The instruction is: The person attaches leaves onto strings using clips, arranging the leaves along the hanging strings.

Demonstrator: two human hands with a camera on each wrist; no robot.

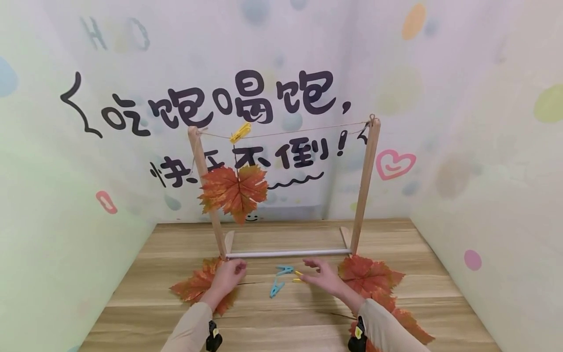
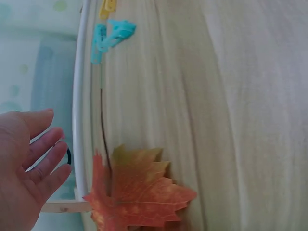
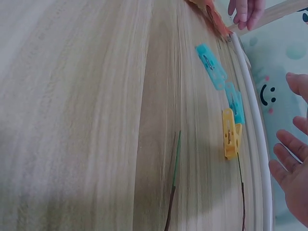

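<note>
My left hand (image 1: 230,277) hovers above the left leaf (image 1: 199,283), its fingers loosely bent and holding nothing. In the left wrist view that leaf's dark stem (image 2: 104,130) reaches toward the clothespins. My right hand (image 1: 324,278) is held beside the yellow clothespin (image 3: 229,137), partly covering it in the head view; its fingers are relaxed, with nothing between them. Two blue clothespins (image 1: 276,288) lie between the hands. Above, another yellow clothespin (image 1: 240,132) clips an orange-red leaf (image 1: 237,191) by its stem to the string (image 1: 303,130).
A wooden frame with a left post (image 1: 204,166), a right post (image 1: 366,188) and a white bottom rod (image 1: 286,253) stands on the wood-grain table (image 1: 281,327). More orange-red leaves (image 1: 369,275) lie at the right, partly under my right sleeve (image 1: 389,325). Printed walls enclose the table.
</note>
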